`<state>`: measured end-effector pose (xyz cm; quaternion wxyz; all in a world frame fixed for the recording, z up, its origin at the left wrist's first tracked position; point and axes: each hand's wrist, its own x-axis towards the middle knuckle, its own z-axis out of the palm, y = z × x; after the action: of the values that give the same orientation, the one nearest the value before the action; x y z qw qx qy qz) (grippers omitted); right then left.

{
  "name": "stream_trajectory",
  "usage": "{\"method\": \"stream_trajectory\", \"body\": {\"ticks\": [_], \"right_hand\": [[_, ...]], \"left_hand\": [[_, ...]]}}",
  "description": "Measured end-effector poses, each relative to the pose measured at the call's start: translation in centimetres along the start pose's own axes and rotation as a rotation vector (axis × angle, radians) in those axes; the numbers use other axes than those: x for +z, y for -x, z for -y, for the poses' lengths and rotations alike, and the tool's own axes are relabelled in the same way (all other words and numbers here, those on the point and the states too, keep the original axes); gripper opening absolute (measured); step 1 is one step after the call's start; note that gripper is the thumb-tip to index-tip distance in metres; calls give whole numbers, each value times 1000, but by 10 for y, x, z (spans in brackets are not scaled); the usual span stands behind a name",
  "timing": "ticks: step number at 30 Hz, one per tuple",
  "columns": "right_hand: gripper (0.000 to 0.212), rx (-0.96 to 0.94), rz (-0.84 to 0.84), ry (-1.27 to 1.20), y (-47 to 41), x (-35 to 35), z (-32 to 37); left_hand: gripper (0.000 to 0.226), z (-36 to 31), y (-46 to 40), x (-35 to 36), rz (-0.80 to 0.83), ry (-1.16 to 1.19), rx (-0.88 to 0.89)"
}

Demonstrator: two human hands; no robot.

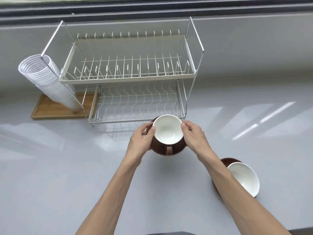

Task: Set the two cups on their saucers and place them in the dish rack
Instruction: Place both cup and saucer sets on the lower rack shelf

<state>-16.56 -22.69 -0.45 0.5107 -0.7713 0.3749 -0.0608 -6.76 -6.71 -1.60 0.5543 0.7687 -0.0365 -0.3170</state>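
Note:
A brown cup with a white inside [167, 129] stands on a brown saucer [177, 148], its handle toward me. My left hand [141, 138] and my right hand [193, 134] grip the set from either side, just in front of the dish rack's lower wire shelf [137, 102]. The two-tier dish rack [128, 77] holds nothing. A second brown cup with a white inside [243, 178] sits on its brown saucer [227, 161] at the lower right, partly hidden behind my right forearm.
A tall stack of white paper cups [45, 78] leans on a wooden tray [59, 107] to the left of the rack. The grey counter [67, 167] runs up to a window sill [152, 9] behind the rack.

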Motion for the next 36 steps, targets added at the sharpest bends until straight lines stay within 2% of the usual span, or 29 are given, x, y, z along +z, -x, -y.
{"method": "stream_trajectory", "body": {"ticks": [6,11,16,19,25,27,29,36], "right_hand": [[33,-48,22,4,-33,5,23],[35,-64,24,9,-66,10,43],[34,-68,11,39,-106,20,58],[34,-74,-8,65,-128,24,62],[39,30,-35,119,-162,31,67],[37,69,-41,115,-170,34,65],[33,90,-30,109,-175,36,62],[35,92,-32,103,-183,41,55]], "left_hand": [[21,-26,-26,-11,-40,-1,15],[29,-48,-57,-16,-68,-11,11],[20,-65,-91,-16,-64,25,8],[22,-71,-112,-16,-62,32,-2],[29,-77,-142,-16,-58,40,-37],[25,-80,-150,-14,-63,32,-58],[12,-81,-157,-12,-51,28,-69],[17,-76,-169,-9,-52,-3,-70]]}}
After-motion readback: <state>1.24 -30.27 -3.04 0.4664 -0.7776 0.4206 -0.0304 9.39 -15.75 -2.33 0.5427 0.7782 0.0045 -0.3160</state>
